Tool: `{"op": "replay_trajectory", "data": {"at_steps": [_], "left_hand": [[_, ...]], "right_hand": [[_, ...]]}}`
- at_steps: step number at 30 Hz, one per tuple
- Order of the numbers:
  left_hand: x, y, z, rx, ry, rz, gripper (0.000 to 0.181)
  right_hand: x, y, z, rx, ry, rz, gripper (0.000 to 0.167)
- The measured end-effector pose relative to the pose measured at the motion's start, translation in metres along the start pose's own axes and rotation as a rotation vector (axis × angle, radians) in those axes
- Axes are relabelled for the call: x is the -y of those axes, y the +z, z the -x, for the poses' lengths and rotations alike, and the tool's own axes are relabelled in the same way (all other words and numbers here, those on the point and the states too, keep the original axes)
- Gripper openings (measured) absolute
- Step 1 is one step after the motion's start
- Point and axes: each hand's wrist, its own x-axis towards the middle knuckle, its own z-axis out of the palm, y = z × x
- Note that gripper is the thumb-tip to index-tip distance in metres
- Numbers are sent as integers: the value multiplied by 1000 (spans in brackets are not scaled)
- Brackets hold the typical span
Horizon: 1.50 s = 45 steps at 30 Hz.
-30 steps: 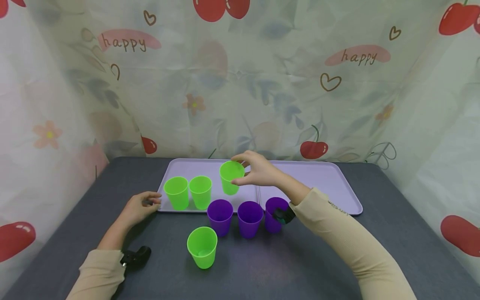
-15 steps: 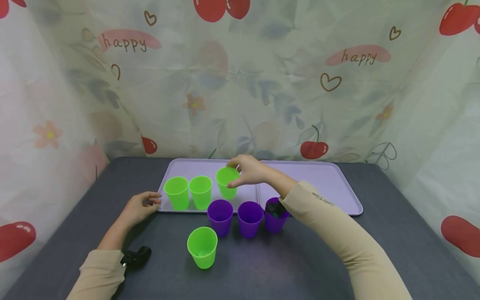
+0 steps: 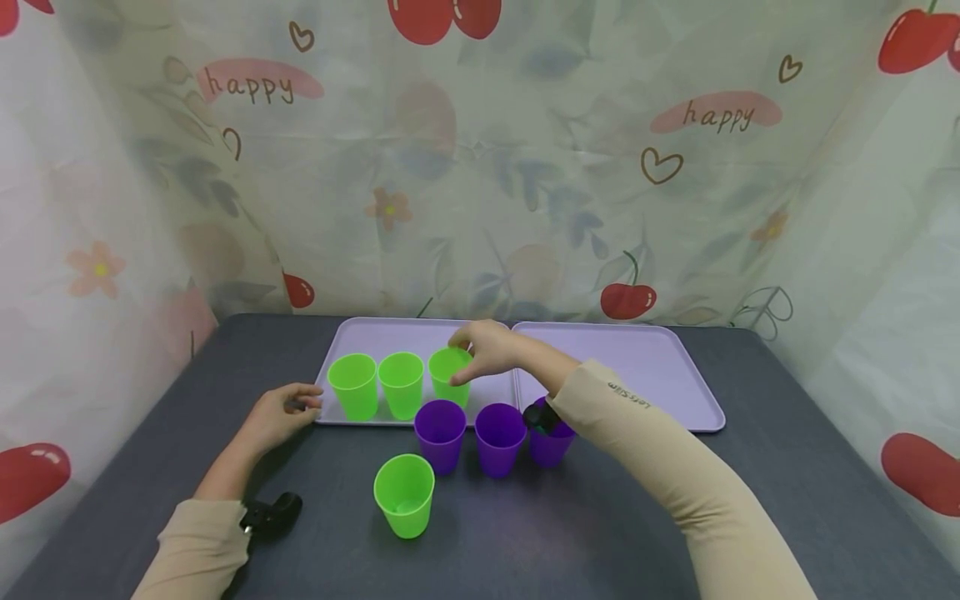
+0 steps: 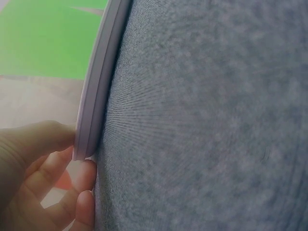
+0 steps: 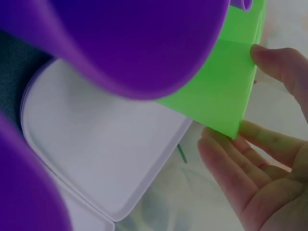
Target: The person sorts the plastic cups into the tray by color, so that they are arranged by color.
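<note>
My right hand holds a green plastic cup near its rim, thumb on the near side and fingers on the far side. The cup is upright at the left lilac tray, right of two green cups standing there in a row. In the right wrist view, thumb and fingertips touch the green cup; whether its base rests on the tray is hidden. At the tray's front left corner my left hand pinches the edge. The left wrist view shows its thumb against the tray rim, fingers below.
Three purple cups stand in a row along the trays' front edge, the rightmost partly behind the right wrist camera. Nearer me is another green cup. A second lilac tray adjoins on the right. A printed curtain hangs behind the table.
My right hand has moved left and down with the green cup, bringing it beside the other two on the left tray. The left hand stays at the tray corner.
</note>
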Motion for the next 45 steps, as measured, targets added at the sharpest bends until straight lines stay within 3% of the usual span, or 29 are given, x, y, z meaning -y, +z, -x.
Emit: {"op": "replay_trajectory", "data": {"at_steps": [13, 27, 30, 37, 45], "left_hand": [[1, 1, -1, -3, 13, 4, 33], [3, 2, -2, 5, 2, 2, 33], [3, 2, -1, 5, 2, 3, 33], [3, 0, 0, 8, 0, 0, 33], [0, -1, 0, 15, 6, 3, 33]], "right_hand": [[4, 1, -1, 41, -31, 72, 56], [8, -3, 3, 77, 16, -51, 65], [10, -9, 10, 41, 8, -123, 63], [18, -20, 33, -124, -85, -289, 51], [25, -4, 61, -206, -182, -389, 44]]}}
